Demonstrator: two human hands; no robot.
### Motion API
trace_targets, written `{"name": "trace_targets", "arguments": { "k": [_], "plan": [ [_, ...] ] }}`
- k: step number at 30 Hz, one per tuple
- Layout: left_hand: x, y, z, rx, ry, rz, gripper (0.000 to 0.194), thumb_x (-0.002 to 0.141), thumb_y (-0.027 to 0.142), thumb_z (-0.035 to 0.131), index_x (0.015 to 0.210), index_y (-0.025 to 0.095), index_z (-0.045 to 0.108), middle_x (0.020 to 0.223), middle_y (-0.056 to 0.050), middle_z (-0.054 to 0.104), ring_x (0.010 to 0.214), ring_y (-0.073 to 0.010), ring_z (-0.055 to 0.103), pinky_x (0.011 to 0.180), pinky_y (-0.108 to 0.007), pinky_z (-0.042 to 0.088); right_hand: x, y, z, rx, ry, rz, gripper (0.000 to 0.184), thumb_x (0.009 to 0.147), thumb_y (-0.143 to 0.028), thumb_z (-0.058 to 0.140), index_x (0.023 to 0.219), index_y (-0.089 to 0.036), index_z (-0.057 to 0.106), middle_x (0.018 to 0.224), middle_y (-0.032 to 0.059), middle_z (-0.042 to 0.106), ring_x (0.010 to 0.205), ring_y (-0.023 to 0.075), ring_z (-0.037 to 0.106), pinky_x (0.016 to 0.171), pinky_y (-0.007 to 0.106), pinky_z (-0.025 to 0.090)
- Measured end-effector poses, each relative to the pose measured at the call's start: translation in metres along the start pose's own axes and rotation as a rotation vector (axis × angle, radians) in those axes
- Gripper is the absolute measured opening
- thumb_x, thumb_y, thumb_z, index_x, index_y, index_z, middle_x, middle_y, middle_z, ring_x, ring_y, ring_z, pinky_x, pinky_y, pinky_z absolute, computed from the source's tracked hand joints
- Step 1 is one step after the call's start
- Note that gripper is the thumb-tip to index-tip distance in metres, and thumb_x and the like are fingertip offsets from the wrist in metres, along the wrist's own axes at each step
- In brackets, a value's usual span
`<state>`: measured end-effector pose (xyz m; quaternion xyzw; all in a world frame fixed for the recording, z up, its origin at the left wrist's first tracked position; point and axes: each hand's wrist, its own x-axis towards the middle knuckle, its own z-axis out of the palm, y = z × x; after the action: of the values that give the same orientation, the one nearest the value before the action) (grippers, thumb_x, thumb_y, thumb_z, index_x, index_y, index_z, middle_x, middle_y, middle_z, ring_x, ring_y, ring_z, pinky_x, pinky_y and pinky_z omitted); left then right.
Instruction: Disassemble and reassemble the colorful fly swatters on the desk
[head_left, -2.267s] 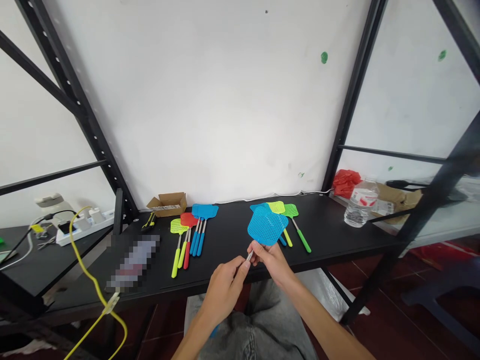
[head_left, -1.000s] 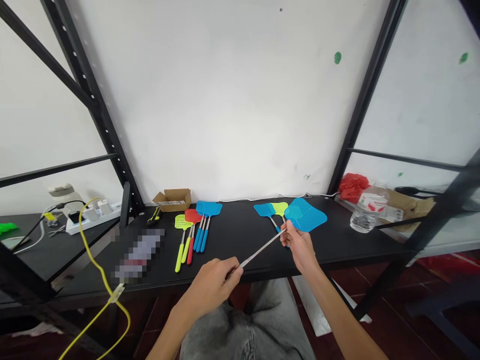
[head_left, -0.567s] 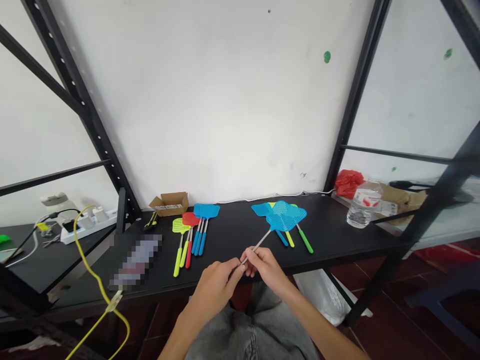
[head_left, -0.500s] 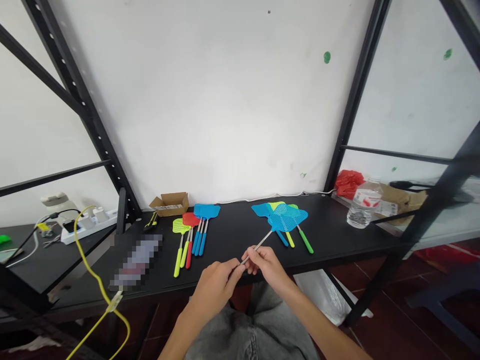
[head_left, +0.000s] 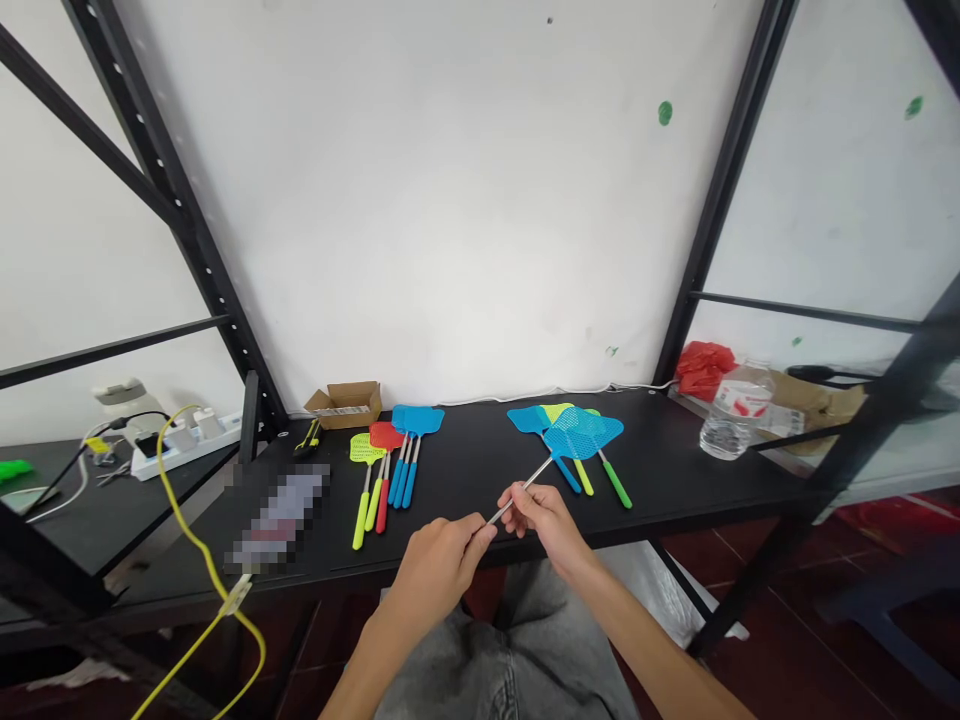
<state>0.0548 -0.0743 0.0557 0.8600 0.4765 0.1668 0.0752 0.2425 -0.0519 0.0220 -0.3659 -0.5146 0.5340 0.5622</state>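
Note:
A blue fly swatter [head_left: 581,434] with a thin metal shaft is held over the front edge of the black table. My left hand [head_left: 448,562] is closed round its lower end, so the handle is hidden. My right hand [head_left: 541,518] pinches the shaft farther up, its fingers around the metal. Behind the blue head lie more swatters, among them one with a green handle [head_left: 616,485] and one with a yellow handle [head_left: 584,478]. To the left is a row of yellow, red [head_left: 383,505] and blue swatters [head_left: 410,485], handles toward me.
A small open cardboard box [head_left: 345,404] and a black-and-yellow cutter [head_left: 307,440] lie at the back left. A blurred-out flat object [head_left: 279,520] sits front left, near a yellow cable [head_left: 187,535]. A water bottle [head_left: 735,410] stands at right. Black metal posts [head_left: 712,200] flank the table.
My right hand has slid slightly up the shaft, away from my left hand, widening the gap between them. The whole view has shifted a little; the laid-out swatters stay put.

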Motion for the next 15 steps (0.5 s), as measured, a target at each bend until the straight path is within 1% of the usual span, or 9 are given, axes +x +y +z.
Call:
{"name": "trace_targets", "arguments": {
  "k": [5,15],
  "plan": [
    [0.001,0.001,0.001,0.003,0.002,0.0,0.04,0.103,0.044,0.028,0.085,0.024,0.058,0.072,-0.001,0.064,0.069,-0.02,0.059,0.06,-0.028,0.025,0.002,-0.004,-0.004,0.017,0.034,-0.002,0.05,0.08,-0.064,0.064,0.077,-0.014,0.071,0.064,0.0046,0.063,0.057,0.013,0.057,0.051,0.023,0.038],
    [-0.001,0.002,-0.002,-0.002,-0.011,-0.01,0.042,0.103,0.046,0.028,0.082,0.024,0.057,0.071,-0.001,0.063,0.068,-0.0198,0.058,0.059,-0.027,0.026,0.006,-0.007,-0.016,0.02,0.081,-0.028,0.05,0.079,-0.064,0.065,0.076,-0.015,0.072,0.064,0.0054,0.062,0.06,0.0152,0.056,0.052,0.025,0.038]
  ]
}}
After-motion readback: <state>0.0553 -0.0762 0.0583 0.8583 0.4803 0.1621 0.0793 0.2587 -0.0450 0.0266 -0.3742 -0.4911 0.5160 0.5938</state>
